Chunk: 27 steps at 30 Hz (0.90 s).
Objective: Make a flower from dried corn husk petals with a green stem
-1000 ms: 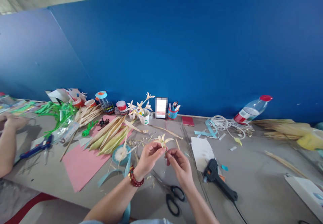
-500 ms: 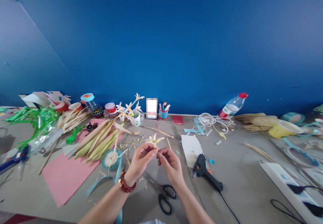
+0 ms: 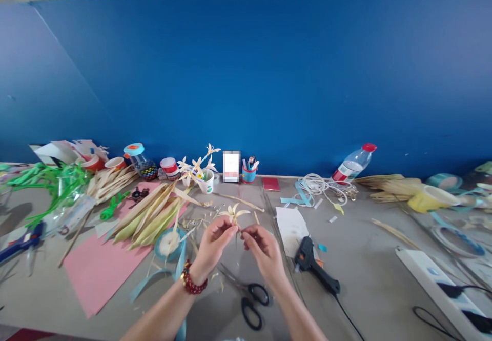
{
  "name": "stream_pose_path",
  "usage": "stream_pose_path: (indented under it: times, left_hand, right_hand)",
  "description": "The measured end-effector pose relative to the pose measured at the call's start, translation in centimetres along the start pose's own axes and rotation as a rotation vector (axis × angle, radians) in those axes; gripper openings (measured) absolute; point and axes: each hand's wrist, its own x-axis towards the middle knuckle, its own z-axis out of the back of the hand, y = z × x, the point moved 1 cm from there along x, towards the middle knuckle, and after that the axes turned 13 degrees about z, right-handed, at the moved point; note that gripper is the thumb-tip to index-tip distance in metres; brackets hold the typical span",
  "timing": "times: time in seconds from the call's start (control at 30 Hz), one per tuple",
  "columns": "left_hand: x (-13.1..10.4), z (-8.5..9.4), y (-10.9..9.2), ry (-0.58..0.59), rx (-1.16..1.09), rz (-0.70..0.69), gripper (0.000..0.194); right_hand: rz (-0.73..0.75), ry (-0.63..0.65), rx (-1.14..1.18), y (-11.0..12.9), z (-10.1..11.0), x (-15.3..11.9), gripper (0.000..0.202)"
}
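A pale corn-husk flower [image 3: 233, 212] with pointed petals is pinched at its base by my left hand [image 3: 216, 241], which wears a red bead bracelet at the wrist. My right hand [image 3: 262, 246] is closed, thumb against forefinger, just right of the flower's stem; what it pinches is too small to make out. Below and between the hands lie black-handled scissors [image 3: 251, 297]. A roll of light-blue tape [image 3: 169, 243] sits left of my left hand. Right of my right hand, a black glue gun [image 3: 315, 264] rests partly on a white sheet [image 3: 291, 228].
Corn husks [image 3: 149, 218] and pink paper [image 3: 100, 274] cover the left side. Finished husk flowers stand in a white cup [image 3: 206, 182] at the back. A bottle [image 3: 353, 164] leans by the blue wall, and a power strip [image 3: 438, 284] lies at the right.
My right hand has drawn slightly away from my left, widening the gap between their fingertips. The flower stays in my left hand. The camera view has tilted slightly upward.
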Motion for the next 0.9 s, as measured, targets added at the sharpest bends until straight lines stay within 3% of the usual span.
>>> stream_pose_path:
  times: [0.1,0.2,0.27,0.37,0.47,0.6,0.77,0.9]
  left_hand:
    - [0.2,0.0,0.1,-0.022,-0.035,0.012,0.017]
    - [0.2,-0.1,0.3,-0.016,-0.086,0.031,0.018]
    - [0.1,-0.1,0.3,-0.007,-0.069,0.034,0.018]
    - [-0.1,-0.2,0.0,-0.009,-0.025,0.026,0.02]
    - [-0.1,-0.3,-0.2,-0.016,-0.01,0.024,0.021]
    - [0.0,-0.3,-0.2,-0.016,-0.018,0.022,0.021]
    - [0.0,-0.3,-0.1,-0.003,-0.031,0.026,0.021]
    - [0.0,-0.4,-0.2,0.002,-0.063,0.037,0.022]
  right_hand:
    - [0.117,0.152,-0.28,1.6,3.5,1.6,0.016]
    - [0.199,0.259,-0.692,2.5,9.1,5.4,0.016]
    - [0.148,0.383,-1.054,1.8,12.7,8.6,0.022]
    - [0.067,0.467,-1.199,-1.0,16.0,12.7,0.021]
    - [0.028,0.599,-1.261,-4.3,16.6,14.9,0.019]
    - [-0.009,0.725,-1.312,-7.5,16.4,15.6,0.027]
    - [-0.035,0.764,-1.323,-8.9,16.6,15.6,0.03]
    - [-0.001,0.712,-1.297,-8.4,17.2,15.3,0.025]
